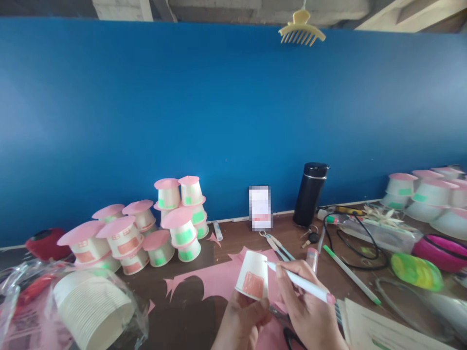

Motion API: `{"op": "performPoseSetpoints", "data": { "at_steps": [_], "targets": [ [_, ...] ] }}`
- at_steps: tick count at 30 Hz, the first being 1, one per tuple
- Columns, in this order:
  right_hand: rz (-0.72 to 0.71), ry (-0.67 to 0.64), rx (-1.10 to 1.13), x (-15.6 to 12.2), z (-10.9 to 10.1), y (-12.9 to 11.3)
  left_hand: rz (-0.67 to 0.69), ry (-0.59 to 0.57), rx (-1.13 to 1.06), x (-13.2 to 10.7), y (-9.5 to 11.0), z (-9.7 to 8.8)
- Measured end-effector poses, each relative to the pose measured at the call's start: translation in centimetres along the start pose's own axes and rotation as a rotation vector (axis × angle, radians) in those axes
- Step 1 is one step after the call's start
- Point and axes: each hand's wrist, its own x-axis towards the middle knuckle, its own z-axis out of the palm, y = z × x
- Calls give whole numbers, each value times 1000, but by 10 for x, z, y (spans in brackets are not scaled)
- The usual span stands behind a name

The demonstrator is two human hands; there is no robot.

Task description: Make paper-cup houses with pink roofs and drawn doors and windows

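Note:
In my left hand (248,316) is a white paper cup (258,265), held upside down by its rim end. A reddish-pink coloured patch covers part of the cup's side. My right hand (308,308) grips a white marker (304,283) with a pink end, its tip at the cup's upper right side. Cut pink paper (221,279) lies beneath and behind both hands. Close behind the cup is a pair of compasses or similar two-legged tool (275,245). Dark scissor handles (292,338) show partly under my right hand.
Decorated cups with pink paper tops (122,238) stand in stacks at left, and more cups (434,192) at far right. A bagged stack of cups (93,308) lies front left. A black flask (311,194), keys (312,237), a green marker (352,274) and a cable (359,260) are on the right.

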Motion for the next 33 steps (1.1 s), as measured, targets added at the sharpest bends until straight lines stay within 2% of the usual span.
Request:
{"op": "performPoseSetpoints", "data": {
  "at_steps": [7, 33],
  "targets": [
    [-1, 19, -5, 0, 0, -3, 0, -39, 40, -2, 2, 2],
    [-26, 22, -53, 4, 0, -8, 5, -62, 35, -5, 6, 6]
  ]
}}
